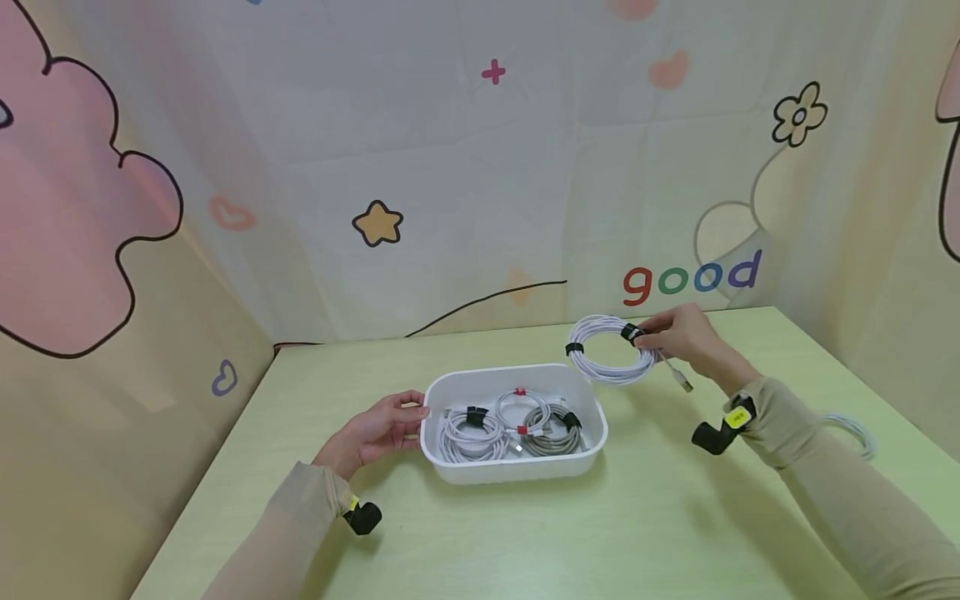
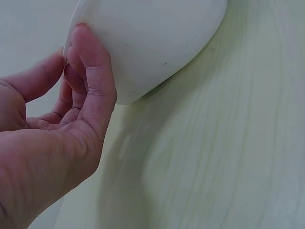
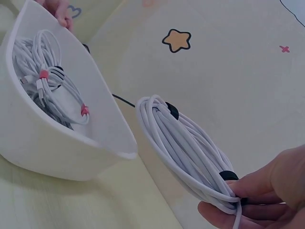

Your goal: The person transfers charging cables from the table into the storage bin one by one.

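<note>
My right hand [image 1: 686, 337] pinches a large coiled white USB cable [image 1: 611, 377] at one of its two black straps, holding it up beside the bin's right end. Its plug end [image 1: 682, 380] dangles below the fingers. At the left end of a white plastic bin [image 1: 517, 473], my left hand [image 1: 378, 431] grips the rim between thumb and fingers, as the left wrist view shows. Inside the bin lie a white cable coil [image 1: 468, 448] with a black strap, a smaller white coil [image 1: 530, 392] with red ties and a grey coil [image 1: 553, 447], the last two overlapping.
Another thin pale cable coil [image 1: 861, 433] lies on the table at the right, partly behind my right forearm. A printed cloth backdrop [image 1: 450, 150] stands along the table's back edge, with cloth on both sides as well.
</note>
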A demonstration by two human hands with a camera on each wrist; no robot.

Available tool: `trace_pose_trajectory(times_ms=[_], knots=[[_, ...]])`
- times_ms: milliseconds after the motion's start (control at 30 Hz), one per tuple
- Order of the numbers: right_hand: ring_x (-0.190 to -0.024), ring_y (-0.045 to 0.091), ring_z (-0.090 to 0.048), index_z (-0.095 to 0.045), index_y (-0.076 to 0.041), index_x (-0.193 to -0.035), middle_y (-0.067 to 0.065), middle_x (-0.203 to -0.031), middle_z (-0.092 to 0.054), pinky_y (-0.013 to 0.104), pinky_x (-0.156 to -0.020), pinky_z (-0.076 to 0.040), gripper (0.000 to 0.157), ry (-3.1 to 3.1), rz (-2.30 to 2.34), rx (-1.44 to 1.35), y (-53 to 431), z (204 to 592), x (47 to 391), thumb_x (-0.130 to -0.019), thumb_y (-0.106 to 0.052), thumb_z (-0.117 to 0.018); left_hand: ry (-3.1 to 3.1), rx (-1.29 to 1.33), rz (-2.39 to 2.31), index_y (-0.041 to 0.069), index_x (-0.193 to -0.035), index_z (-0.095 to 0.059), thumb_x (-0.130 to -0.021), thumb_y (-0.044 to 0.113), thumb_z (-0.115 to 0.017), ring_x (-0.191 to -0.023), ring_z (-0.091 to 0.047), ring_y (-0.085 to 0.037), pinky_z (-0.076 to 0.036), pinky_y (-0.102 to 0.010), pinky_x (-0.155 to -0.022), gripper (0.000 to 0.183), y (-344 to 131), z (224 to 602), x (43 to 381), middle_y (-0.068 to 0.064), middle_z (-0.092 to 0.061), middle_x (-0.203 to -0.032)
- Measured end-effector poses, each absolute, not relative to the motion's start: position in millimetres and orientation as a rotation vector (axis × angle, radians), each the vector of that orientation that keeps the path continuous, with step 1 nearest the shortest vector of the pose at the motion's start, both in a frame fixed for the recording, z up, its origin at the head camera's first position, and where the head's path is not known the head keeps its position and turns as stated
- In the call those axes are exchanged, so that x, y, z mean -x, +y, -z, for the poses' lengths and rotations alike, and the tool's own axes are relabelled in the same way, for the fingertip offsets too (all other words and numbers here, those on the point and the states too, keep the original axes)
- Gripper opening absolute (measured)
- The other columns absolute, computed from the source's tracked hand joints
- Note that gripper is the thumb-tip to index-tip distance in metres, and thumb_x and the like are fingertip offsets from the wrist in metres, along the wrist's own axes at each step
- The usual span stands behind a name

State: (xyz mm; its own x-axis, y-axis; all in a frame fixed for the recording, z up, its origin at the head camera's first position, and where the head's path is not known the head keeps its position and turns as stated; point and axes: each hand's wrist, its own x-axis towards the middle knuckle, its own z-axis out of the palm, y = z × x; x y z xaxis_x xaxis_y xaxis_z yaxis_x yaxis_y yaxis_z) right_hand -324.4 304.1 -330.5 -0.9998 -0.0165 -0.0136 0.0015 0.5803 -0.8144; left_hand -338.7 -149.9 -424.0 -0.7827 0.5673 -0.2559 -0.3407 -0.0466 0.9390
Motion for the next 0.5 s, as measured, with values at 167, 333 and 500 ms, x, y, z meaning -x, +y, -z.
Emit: trace_pose_trajectory(times_ms=[167,333,500], knots=[[-0.072,0.011,-0.06,-0.059,0.011,-0.12,0.02,-0.103,-0.068,0.021,-0.067,-0.056,0.037,2.767,1.42,0.039,294,326,322,-0.09,-0.007,-0.066,1.608,-0.248,-1.889,0.008,-0.115,-0.044,-0.098,0.008,-0.052,-0.084,-0.063,-0.012,-0.058,-0.029,-0.071,0.019,-149,424,340,-0.002,-0.061,-0.101],[-0.074,0.013,-0.06,-0.06,0.01,-0.12,0.021,-0.104,-0.067,0.021,-0.067,-0.056,0.036,2.764,1.396,0.076,280,325,319,-0.089,-0.008,-0.067,1.606,-0.261,-1.881,0.007,-0.114,-0.044,-0.098,0.006,-0.051,-0.085,-0.063,-0.012,-0.057,-0.029,-0.072,0.017,-150,425,340,-0.002,-0.061,-0.1],[-0.073,0.014,-0.06,-0.062,0.007,-0.118,0.02,-0.102,-0.068,0.022,-0.066,-0.055,0.034,2.764,1.37,0.124,266,326,318,-0.088,-0.008,-0.068,1.6,-0.281,-1.88,0.009,-0.112,-0.045,-0.098,0.006,-0.052,-0.085,-0.063,-0.012,-0.057,-0.029,-0.073,0.016,-150,426,340,-0.002,-0.061,-0.1]])
